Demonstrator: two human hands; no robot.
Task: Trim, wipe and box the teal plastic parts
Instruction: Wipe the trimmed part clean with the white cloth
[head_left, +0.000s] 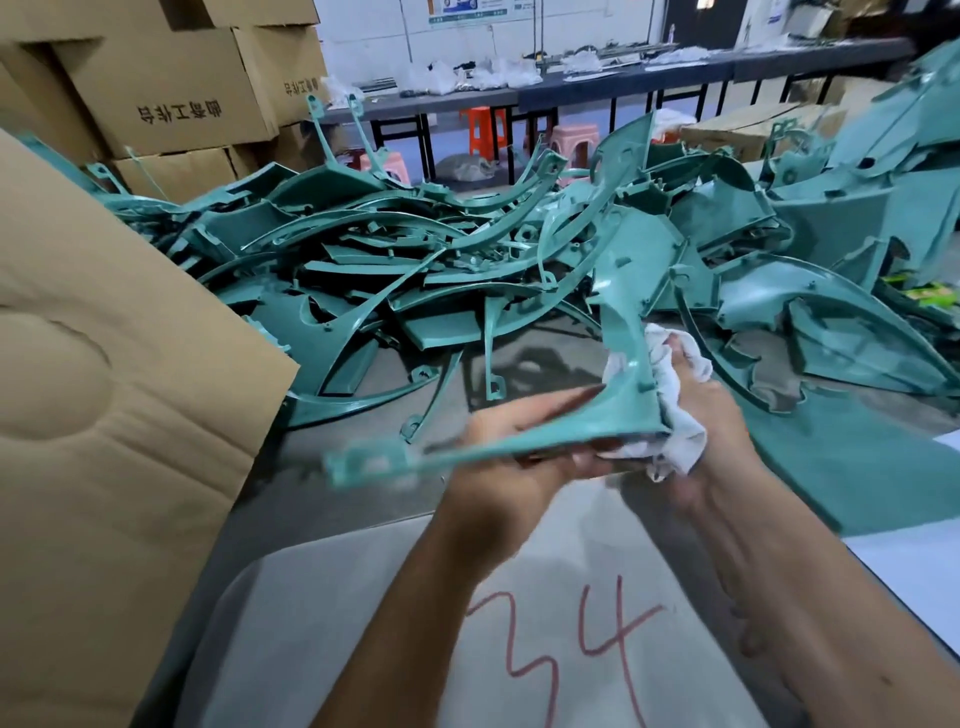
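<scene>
Pointing long axis left, teal part (519, 447) in left hand (511, 467) grip; right hand (711, 415) clutching white rag (680, 431) w/ it.

Upper left of the frame there's a stack of brown cartons (171, 88) with printed characters on the sides. Along the top runs a long dark bench (597, 85) covered in white plastic bags (467, 75), and under it I can see an orange stool (485, 130) with a couple of pink stools (571, 137) near it. Bottom centre, right under me, is a pale sheet (415, 597) with "34" (566, 649) scrawled in red.
</scene>
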